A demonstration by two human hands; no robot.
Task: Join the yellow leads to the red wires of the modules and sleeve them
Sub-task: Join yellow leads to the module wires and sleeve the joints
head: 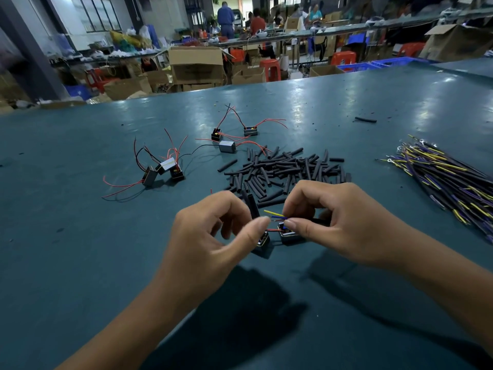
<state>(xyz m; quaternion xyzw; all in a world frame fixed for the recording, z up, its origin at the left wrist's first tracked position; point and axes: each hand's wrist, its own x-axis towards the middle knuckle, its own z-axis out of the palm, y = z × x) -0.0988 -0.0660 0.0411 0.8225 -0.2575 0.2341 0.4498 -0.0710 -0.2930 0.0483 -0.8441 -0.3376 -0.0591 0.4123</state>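
Both hands are close together, near the front of the worktop (80, 236). The left hand (213, 236) pinches a thin red wire (272, 230). The right hand (338, 222) pinches a yellow lead (273, 213). Two small modules (287, 234) sit just under them. The tiny ends could slip apart if a finger lets go.

A yellow lead (270, 212) and a thin red wire (272, 230) are held together above two small black modules (287, 234) on the table (80, 249), with black sleeves (282, 169) heaped behind and a yellow-and-purple lead bundle (442, 177) laid at the right.
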